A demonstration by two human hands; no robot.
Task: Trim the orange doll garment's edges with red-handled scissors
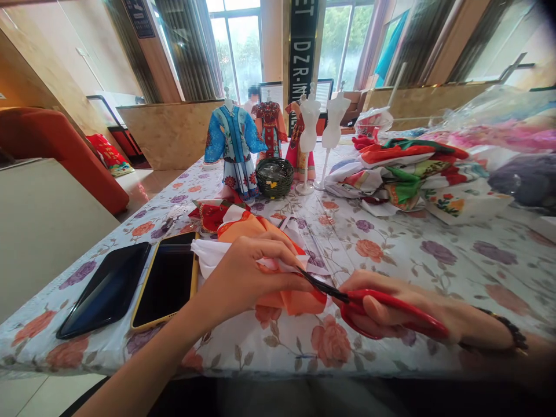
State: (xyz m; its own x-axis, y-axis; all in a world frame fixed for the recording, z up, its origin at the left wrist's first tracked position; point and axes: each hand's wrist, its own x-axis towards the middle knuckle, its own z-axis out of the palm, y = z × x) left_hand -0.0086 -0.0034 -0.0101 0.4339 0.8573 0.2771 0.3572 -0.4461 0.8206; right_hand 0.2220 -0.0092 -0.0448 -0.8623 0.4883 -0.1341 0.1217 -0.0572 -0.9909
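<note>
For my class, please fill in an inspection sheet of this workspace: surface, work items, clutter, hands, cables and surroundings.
Surface: floral tablecloth.
Job's things: orange-and-white fabric; red-handled scissors, blade tips close to the left hand's fingertips.
Clutter: black phone beside yellow-cased phone; heaped fabrics toward the right; dark basket.
Hands: left hand pinches the fabric; right hand grips the scissors by their handles.
Cables: nothing seen.
Surroundings: blue robe on a stand, undressed white mannequin; window behind.

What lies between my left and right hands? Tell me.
The dark scissor blades and part of the orange cloth, in the head view.
</note>
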